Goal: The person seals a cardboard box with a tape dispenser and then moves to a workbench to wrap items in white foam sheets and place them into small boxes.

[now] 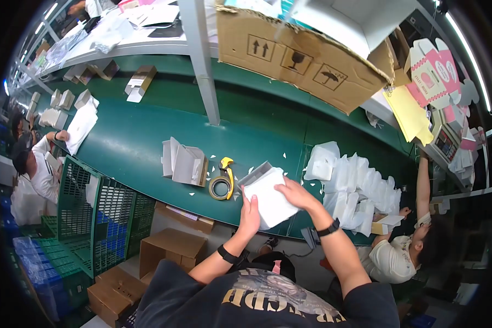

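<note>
Head view, read left to right. Far left: a co-worker's hand [63,135] on a white sheet [83,126]; below it, a green crate [113,218]. Left of centre, a pair of grey-white boxes [187,163] stands on the green table [134,145], no lettering legible at this size. Beside them, a yellow tape dispenser [230,176]. Centre: left hand [250,217], banded wrist, forearm angled up and rightward, fingers grasping the lower left side of a white box [270,202] — held tilted, grey flaps raised at its upper end, visible face unprinted. Dark shirt [281,303] at lower centre: large gold lettering. Right hand [295,195]: forearm angled up and leftward, fingers grasping the box's right side. Upper centre-right, cardboard carton [300,60] — printed arrows, glass and umbrella symbols. Right of centre, white bags [361,183]. Upper right, pink-and-white carton [434,71], printed lettering.
</note>
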`<state>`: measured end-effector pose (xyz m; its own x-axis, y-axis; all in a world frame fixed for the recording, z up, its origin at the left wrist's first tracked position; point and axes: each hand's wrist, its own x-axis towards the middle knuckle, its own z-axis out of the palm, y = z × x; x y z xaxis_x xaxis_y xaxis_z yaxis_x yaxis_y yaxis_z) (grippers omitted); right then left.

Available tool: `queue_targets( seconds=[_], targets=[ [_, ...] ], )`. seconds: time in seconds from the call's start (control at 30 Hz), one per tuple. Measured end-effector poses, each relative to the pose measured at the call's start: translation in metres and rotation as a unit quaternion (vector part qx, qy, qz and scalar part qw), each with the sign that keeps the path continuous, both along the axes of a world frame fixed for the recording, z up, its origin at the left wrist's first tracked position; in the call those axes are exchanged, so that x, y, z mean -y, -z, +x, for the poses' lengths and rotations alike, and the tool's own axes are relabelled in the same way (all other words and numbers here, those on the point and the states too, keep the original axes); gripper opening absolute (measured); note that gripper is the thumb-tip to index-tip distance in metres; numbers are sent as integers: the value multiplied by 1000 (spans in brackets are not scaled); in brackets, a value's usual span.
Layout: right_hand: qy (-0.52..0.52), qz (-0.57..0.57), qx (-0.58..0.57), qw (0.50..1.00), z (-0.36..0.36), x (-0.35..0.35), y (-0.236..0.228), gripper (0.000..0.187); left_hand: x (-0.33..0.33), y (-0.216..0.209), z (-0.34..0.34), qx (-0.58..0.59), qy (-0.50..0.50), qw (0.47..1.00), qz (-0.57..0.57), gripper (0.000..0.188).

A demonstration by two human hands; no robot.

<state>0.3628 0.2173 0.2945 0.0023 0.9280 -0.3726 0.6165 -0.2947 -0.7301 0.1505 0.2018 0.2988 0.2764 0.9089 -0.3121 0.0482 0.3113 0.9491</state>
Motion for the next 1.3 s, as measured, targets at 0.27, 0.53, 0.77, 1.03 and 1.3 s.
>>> queue_targets(
  seconds=[0.27, 0.53, 0.77, 1.03, 1.3],
  targets=[
    [-88, -132, -171, 972, -29, -56, -63, 59, -16, 26, -26, 23, -5, 1000, -21, 65],
    [-196, -73, 27, 977, -30, -87, -77, 64, -8, 12, -19, 72, -12, 994, -83, 55],
    [-267, -19, 33, 963, -41, -92, -105, 62, -11, 19, -36, -48, 22, 996, 72, 55],
    [-98, -104, -209, 968, -14, -69, -117, 56, -27, -1, -68, -224, 76, 941, 242, 41],
    [53, -170, -314, 932, 4, -2, -71, 54, -21, 8, -65, -133, 189, 929, 290, 32]
  ],
)
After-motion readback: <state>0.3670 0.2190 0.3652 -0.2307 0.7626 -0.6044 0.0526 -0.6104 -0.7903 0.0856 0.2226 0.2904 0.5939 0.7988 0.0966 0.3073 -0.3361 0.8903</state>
